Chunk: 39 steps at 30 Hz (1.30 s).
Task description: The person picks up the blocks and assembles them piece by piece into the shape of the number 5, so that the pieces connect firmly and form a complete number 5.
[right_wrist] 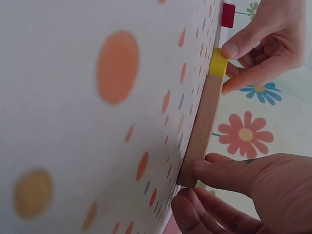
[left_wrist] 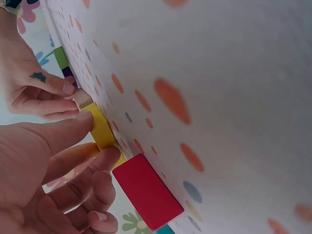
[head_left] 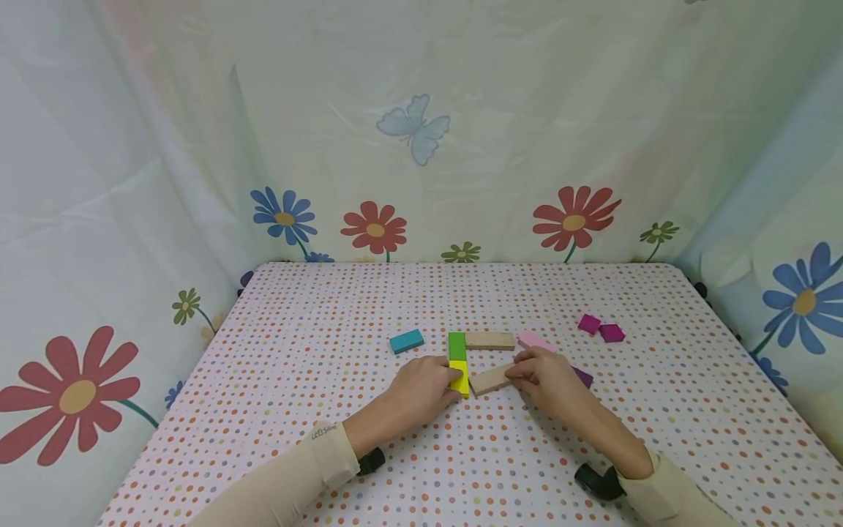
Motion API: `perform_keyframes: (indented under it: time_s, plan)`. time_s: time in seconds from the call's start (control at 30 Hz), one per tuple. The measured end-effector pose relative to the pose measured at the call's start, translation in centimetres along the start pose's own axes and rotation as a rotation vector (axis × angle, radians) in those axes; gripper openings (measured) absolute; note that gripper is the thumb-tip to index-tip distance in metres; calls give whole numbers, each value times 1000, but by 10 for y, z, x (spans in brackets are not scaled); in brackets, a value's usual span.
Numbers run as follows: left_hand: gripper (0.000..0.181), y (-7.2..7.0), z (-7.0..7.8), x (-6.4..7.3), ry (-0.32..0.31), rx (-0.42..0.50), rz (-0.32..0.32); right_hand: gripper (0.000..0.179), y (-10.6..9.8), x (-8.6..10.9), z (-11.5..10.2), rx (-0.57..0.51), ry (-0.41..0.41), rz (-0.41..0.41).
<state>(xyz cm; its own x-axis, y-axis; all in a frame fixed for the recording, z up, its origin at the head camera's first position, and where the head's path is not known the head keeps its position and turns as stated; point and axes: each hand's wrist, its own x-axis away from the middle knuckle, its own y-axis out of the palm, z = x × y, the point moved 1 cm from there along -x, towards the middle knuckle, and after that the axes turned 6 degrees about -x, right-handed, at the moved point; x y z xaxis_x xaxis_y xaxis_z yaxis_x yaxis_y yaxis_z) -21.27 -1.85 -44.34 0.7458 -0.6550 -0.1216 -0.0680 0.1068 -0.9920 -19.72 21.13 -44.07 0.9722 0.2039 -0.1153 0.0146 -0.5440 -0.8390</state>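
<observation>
Head view, left to right: blue block (head_left: 406, 341) on tabletop (head_left: 316, 307); left hand (head_left: 424, 385), grip pinching yellow block (head_left: 461, 383); green block (head_left: 457, 346) touching its far end; near wooden block (head_left: 490, 379) angled, left end just beside yellow, right end pinched in right hand's (head_left: 549, 379) grip; purple block (head_left: 583, 377) partly hidden; two magenta blocks (head_left: 612, 333) farther right.

Between left hand (head_left: 424, 384) and right hand (head_left: 548, 380), yellow block (head_left: 461, 386) and near plank (head_left: 491, 379) bar passage; beyond, green block (head_left: 457, 346) and far plank (head_left: 489, 341); cloth (head_left: 481, 457) on their near side leaves room.
</observation>
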Motion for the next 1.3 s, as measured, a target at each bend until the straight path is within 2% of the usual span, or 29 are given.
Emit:
perform_keyframes:
  time_s: [0.6,0.7,0.8,0.9,0.97,1.03,1.23,1.3]
  plan:
    - [33,2,0,0,18,-24,34,12,0,-2,4,-17,-38,28]
    - [34,3,-1,1,10,-21,68,13,0,-1,4,-21,-39,26]
    - [33,2,-2,1,14,-53,131,13,-2,0,4,-15,-40,27]
    - [31,0,-3,-2,38,-75,200,13,-5,1,4,6,-35,37]
    - [32,-2,-3,-3,59,-59,217,14,-8,0,5,17,-33,42]
    - [34,-3,-3,-3,77,-25,201,15,-10,-1,7,19,-29,51]
    - [41,-2,-4,1,106,12,69,20,-20,-5,14,0,-15,99]
    - [40,-1,-4,1,113,25,44,20,-23,-6,16,-1,-11,115]
